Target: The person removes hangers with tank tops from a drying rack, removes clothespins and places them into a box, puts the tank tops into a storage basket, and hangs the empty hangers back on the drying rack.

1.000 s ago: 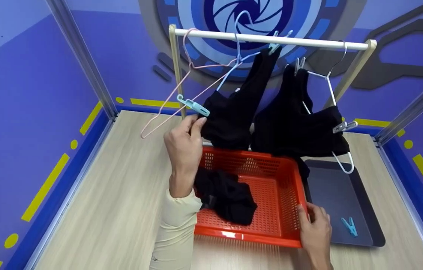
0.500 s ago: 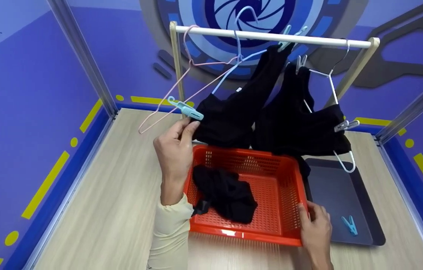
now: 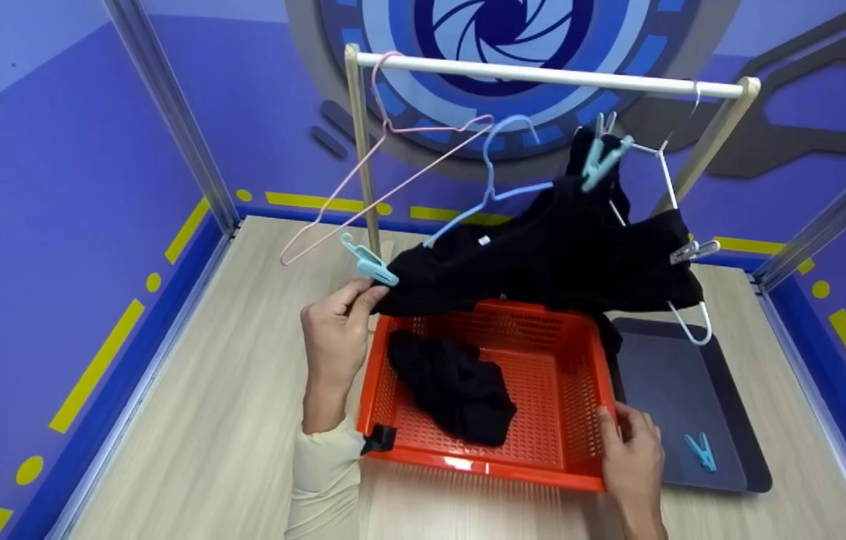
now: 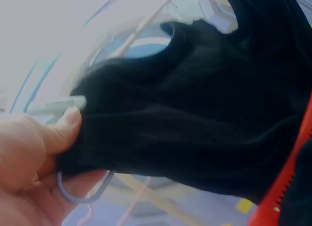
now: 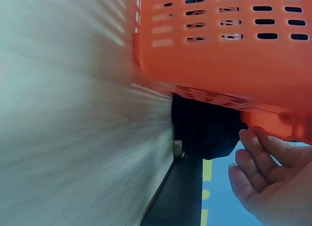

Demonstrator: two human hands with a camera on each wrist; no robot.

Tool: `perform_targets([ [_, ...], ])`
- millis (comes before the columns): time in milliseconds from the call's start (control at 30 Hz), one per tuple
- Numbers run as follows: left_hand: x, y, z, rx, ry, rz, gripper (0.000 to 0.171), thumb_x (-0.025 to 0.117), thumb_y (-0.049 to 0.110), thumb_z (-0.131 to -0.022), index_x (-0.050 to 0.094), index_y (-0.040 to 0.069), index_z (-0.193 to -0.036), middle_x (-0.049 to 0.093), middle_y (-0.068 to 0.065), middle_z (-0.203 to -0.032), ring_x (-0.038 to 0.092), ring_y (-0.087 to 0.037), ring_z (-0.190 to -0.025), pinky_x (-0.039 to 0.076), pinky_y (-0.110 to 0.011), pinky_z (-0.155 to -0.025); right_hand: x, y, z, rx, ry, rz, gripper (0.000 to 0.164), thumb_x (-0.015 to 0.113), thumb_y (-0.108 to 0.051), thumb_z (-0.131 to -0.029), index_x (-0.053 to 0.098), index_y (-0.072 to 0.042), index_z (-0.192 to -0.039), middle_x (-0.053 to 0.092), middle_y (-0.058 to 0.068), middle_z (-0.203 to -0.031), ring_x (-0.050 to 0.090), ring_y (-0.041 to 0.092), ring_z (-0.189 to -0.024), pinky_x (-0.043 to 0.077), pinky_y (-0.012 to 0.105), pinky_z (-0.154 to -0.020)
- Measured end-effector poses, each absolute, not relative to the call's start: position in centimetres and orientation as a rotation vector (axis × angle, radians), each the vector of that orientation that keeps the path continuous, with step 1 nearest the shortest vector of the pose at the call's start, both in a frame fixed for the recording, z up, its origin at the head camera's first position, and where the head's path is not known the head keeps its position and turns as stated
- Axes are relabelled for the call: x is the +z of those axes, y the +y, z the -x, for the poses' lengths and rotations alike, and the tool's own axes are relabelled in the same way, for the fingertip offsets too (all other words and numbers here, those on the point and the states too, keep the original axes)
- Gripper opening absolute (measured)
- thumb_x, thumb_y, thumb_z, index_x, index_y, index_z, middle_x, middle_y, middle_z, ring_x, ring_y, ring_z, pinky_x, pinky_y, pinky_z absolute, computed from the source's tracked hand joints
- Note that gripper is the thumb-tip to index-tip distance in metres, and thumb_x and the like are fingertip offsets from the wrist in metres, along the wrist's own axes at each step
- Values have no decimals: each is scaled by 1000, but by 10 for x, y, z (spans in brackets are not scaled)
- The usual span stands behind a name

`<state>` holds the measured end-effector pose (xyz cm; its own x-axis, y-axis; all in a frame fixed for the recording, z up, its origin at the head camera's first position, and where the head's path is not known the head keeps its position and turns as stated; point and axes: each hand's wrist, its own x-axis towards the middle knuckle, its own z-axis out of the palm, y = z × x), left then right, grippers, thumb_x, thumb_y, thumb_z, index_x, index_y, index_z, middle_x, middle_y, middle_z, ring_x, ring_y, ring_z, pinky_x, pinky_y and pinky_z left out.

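My left hand (image 3: pixel 337 330) pinches the lower left corner of a black garment (image 3: pixel 460 277) on a blue hanger (image 3: pixel 490 191). A light-blue clothespin (image 3: pixel 372 266) clips the garment just above my fingertips, and another clothespin (image 3: pixel 603 165) is on its upper right. The hanger's hook sits below the rack's rail. In the left wrist view, the hanger's rounded end (image 4: pixel 78 197) pokes out by my fingers. My right hand (image 3: pixel 629 454) holds the right rim of a red basket (image 3: pixel 483 466), thumb on the rim and fingers outside. A crumpled black cloth (image 3: pixel 460 390) lies in the basket.
A clothes rack (image 3: pixel 543 73) carries a pink hanger (image 3: pixel 333 199) and a white hanger (image 3: pixel 667 176) with a black garment (image 3: pixel 618 262) held by grey clothespins. At right, a dark tray (image 3: pixel 667 390) holds one blue clothespin (image 3: pixel 702 452).
The blue hanger has come down from rail height with its garment, its right end swinging right and lower. My left hand has moved down and left. The right hand stays on the basket.
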<state>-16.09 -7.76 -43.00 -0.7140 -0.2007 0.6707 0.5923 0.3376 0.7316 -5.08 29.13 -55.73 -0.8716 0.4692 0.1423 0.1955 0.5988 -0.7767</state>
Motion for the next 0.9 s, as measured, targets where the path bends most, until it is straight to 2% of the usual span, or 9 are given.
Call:
perform_targets([
  [267, -460, -94, 160, -1570, -1956, 416, 6, 82, -1, -91, 84, 1, -97, 80, -5, -91, 72, -14, -77, 55, -19, -70, -557, 291, 50, 1170, -2488, 532, 43, 63, -29, -109, 66, 8, -131, 64, 22, -115, 52, 31, -104, 41, 46, -87],
  [400, -471, -104, 158, -1626, -1976, 386, 5, 79, -4, -93, 82, -3, -96, 79, -10, -93, 71, -11, -82, 57, -19, -74, -557, 291, 50, 1177, -2478, 541, 43, 64, -30, -109, 67, 7, -130, 64, 21, -115, 52, 30, -104, 40, 44, -86],
  [533, -480, -113, 156, -1647, -1987, 402, 5, 76, -7, -93, 81, -5, -95, 78, -13, -91, 70, -8, -82, 57, -19, -74, -557, 291, 49, 1177, -2476, 546, 43, 64, -30, -109, 68, 7, -129, 65, 21, -116, 52, 29, -104, 41, 44, -87],
  [700, -488, -122, 155, -1704, -1990, 512, 7, 74, -10, -94, 80, -7, -95, 79, -14, -94, 73, -11, -85, 59, -23, -76, -557, 292, 49, 1157, -2468, 533, 41, 65, -28, -108, 68, 7, -129, 65, 21, -114, 53, 30, -102, 41, 44, -85],
  [900, -491, -132, 155, -1737, -2046, 611, 11, 75, -10, -91, 82, -3, -96, 78, -9, -90, 68, -11, -79, 57, -21, -72, -556, 291, 49, 1151, -2489, 555, 41, 64, -29, -109, 67, 6, -130, 65, 19, -114, 54, 28, -103, 41, 40, -85],
])
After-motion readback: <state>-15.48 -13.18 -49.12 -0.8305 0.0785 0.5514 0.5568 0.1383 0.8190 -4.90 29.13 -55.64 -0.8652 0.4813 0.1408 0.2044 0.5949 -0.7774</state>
